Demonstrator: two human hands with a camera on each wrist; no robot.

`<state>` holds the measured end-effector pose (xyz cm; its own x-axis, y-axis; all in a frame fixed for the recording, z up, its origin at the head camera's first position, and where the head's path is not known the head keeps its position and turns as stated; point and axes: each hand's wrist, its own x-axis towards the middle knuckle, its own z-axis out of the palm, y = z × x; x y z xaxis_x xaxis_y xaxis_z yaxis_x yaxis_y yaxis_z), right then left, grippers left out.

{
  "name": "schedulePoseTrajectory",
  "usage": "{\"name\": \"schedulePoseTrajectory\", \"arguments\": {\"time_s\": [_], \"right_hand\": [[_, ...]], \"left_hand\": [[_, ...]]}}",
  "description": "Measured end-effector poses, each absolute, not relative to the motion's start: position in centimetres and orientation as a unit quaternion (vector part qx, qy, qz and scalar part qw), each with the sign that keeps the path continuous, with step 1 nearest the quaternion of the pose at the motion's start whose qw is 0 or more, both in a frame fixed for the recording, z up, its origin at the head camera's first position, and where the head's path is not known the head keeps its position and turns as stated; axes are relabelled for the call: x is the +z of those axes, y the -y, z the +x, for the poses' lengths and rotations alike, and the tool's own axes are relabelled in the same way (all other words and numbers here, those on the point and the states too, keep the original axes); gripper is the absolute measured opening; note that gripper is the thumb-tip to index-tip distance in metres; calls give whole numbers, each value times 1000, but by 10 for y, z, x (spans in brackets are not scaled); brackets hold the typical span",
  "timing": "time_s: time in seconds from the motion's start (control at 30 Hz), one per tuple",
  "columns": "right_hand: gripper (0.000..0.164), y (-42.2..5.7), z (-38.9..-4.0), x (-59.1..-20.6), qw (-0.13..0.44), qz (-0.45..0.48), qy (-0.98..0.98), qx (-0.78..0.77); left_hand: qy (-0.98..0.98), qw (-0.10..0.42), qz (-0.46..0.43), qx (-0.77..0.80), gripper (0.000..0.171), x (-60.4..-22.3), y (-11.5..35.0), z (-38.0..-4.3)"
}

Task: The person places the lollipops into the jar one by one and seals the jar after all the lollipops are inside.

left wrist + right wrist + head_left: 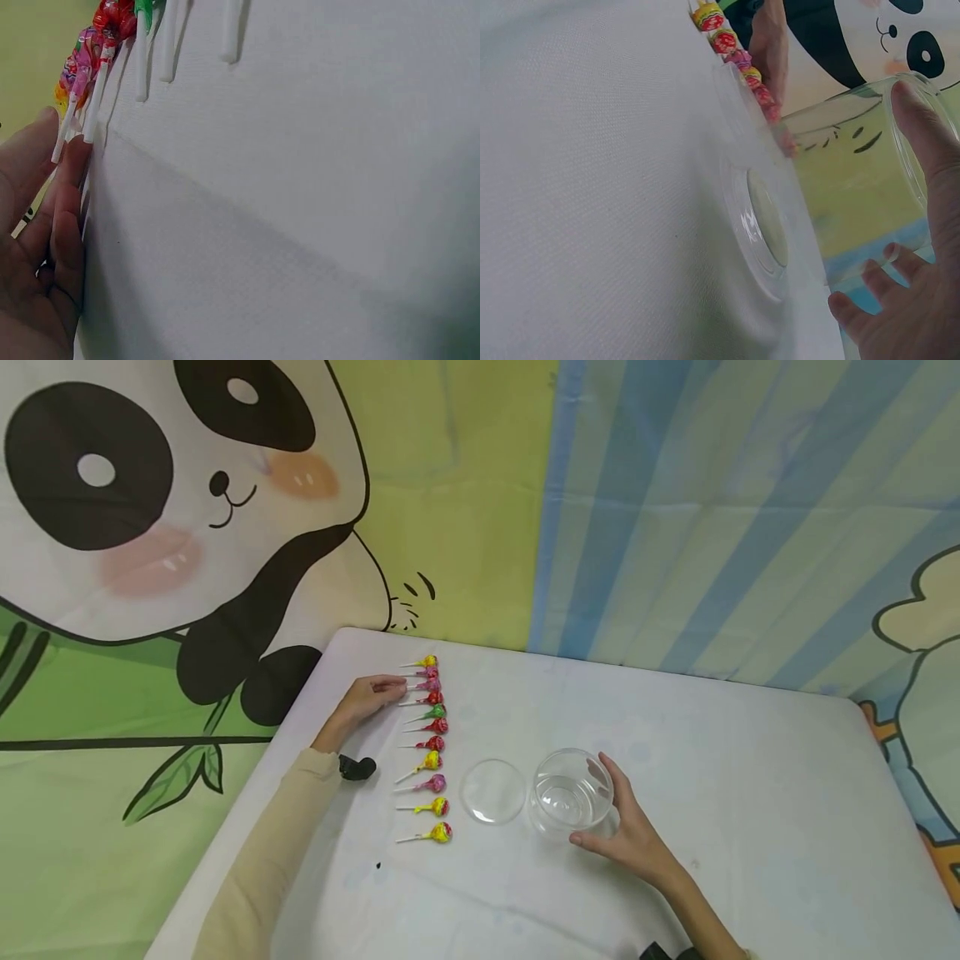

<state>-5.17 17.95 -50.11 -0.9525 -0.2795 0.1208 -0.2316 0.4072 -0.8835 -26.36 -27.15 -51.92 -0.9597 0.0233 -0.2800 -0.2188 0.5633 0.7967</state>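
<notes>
Wrapped lollipops lie in a column on the white table, sticks to the left. Beside the far end of it is my left hand, its fingertips right at the stick of a pink lollipop. The left wrist view shows the thumb and fingers to either side of that white stick, with a gap between them. My right hand grips a clear, round jar by its side, thumb and fingers spread around the wall near the rim. The jar stands upright, and no contents show inside.
A clear round lid lies flat between the lollipops and the jar. Nearer lollipops include a yellow one. A small dark speck is on the white table. A printed panda backdrop hangs behind.
</notes>
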Motion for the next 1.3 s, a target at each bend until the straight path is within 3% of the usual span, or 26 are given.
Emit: {"name": "schedulePoseTrajectory", "arguments": {"time_s": [0.9, 1.3], "right_hand": [[112, -174, -52, -504, 0, -151, -851, -504], [112, -175, -52, -507, 7, -151, -847, -510]], "left_hand": [[-832, 155, -140, 514, 47, -513, 266, -266], [-781, 159, -119, 592, 49, -520, 280, -259]]}}
